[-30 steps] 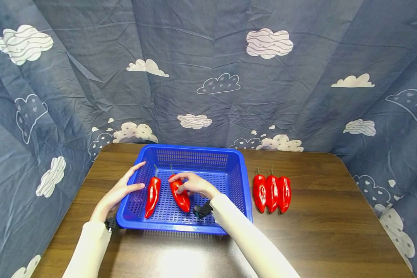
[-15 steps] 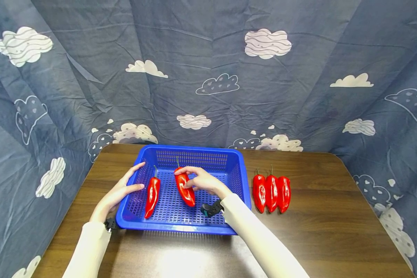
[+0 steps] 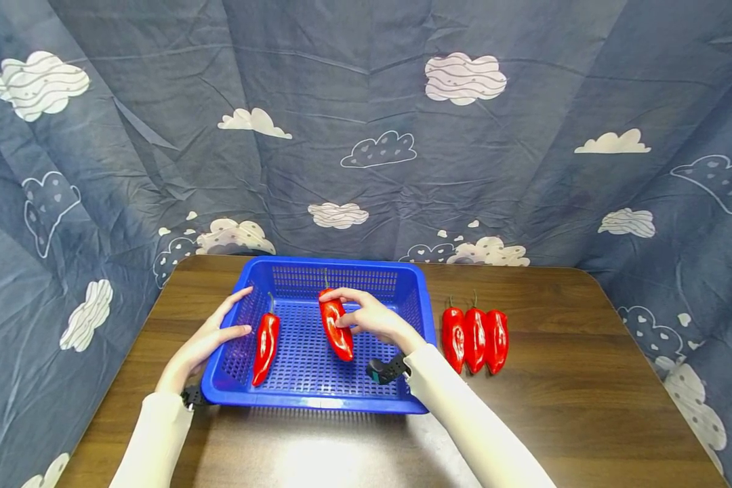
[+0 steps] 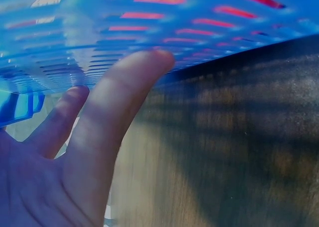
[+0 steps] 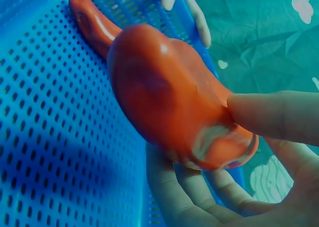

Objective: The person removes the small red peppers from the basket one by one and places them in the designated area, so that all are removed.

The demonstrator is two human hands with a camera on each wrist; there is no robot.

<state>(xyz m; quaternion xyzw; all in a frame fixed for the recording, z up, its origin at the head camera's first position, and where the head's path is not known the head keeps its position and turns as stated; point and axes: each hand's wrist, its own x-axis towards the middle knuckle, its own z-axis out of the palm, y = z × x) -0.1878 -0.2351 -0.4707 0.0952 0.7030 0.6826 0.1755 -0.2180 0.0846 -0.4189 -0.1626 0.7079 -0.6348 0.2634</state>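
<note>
Brown wood-grain table (image 3: pixel 573 379); dark blue curtain (image 3: pixel 378 88) with pale clouds on it hangs behind and to both sides; glare on the near part of the table. Blue basket (image 3: pixel 317 401) left of centre, three peppers (image 3: pixel 475 339) side by side on the wood to its right. Against the earlier frames, the held pepper (image 3: pixel 331 320) is farther right and nearer the back wall of the basket; the loose pepper (image 3: pixel 266 349) at the basket's left lies as it did. Held pepper inside the basket's outline, thumb and fingers of the right hand (image 3: pixel 372 318) pinching it; cannot tell if it touches the floor. Left hand (image 3: pixel 204 339) spread wide at the basket's left side. Held pepper's long axis runs mostly front to back, stem away from the person, tip nearer and slightly right
</note>
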